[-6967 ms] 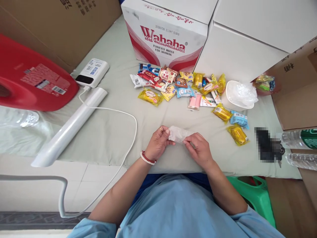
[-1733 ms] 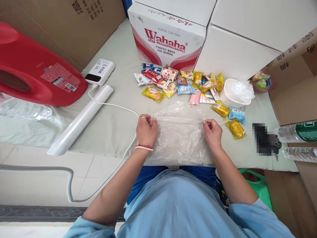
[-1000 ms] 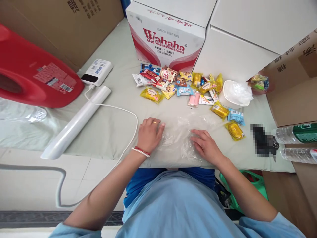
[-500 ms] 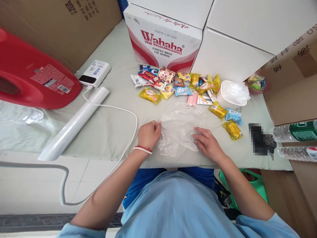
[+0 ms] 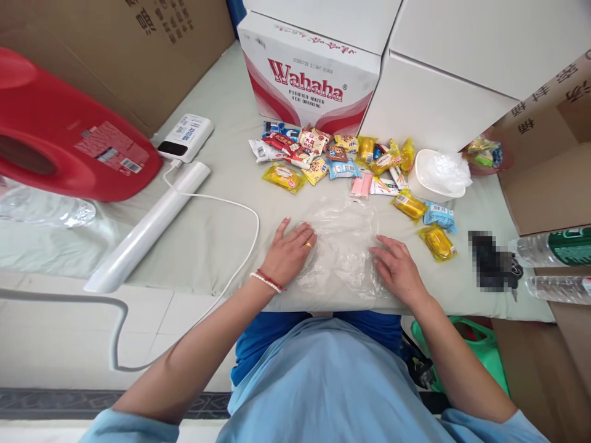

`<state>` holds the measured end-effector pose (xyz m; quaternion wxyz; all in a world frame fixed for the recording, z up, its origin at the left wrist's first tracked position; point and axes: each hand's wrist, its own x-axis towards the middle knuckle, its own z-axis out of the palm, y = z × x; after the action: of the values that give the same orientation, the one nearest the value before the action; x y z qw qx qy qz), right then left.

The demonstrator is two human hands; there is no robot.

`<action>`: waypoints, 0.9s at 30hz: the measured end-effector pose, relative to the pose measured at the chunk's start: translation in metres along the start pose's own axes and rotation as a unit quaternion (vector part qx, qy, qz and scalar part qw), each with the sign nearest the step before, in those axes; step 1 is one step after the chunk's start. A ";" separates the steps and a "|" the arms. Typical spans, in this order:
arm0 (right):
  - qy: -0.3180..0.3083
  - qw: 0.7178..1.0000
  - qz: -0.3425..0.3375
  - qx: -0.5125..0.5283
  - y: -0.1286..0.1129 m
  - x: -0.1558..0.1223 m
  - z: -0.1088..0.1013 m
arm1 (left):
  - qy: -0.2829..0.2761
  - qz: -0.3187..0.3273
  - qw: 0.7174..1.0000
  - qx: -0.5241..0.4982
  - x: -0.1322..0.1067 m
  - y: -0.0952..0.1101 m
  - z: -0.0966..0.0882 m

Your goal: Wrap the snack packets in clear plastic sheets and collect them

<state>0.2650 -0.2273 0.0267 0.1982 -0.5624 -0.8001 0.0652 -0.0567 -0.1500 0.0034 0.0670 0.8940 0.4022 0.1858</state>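
Bag [image 5: 344, 246], stretched taut moments ago, now lies flat before the snacks [image 5: 332, 161]; left hand [image 5: 290, 253] and right hand [image 5: 399, 272], fingers spread, smooth its edges.

Left hand [image 5: 292, 251]: palm down and flat, fingers spread, pointing away from the body and slightly to the right.
Right hand [image 5: 398, 269]: palm down and flat, fingers loosely together, pointing forward and to the left.
Hands: apart, roughly level, neither gripping.
Left forearm: bare, reaching in from the lower left.
Right forearm: bare, reaching in from the lower right.
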 end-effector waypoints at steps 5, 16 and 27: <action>-0.016 0.999 0.044 0.020 0.013 -0.022 -0.009 | -0.057 -0.126 0.990 -0.027 -0.006 0.001 -0.010; -0.099 0.979 0.093 -0.154 0.077 0.146 -0.052 | -0.098 -0.113 0.989 0.016 -0.016 0.012 -0.011; -0.213 0.939 0.074 -0.258 0.086 0.189 -0.039 | -0.096 -0.118 0.988 0.013 -0.015 0.012 -0.014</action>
<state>0.3005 -0.0266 0.0799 -0.1345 -0.6251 -0.7688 -0.0107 -0.0626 -0.1699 0.0152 0.1149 0.8547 0.4992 0.0847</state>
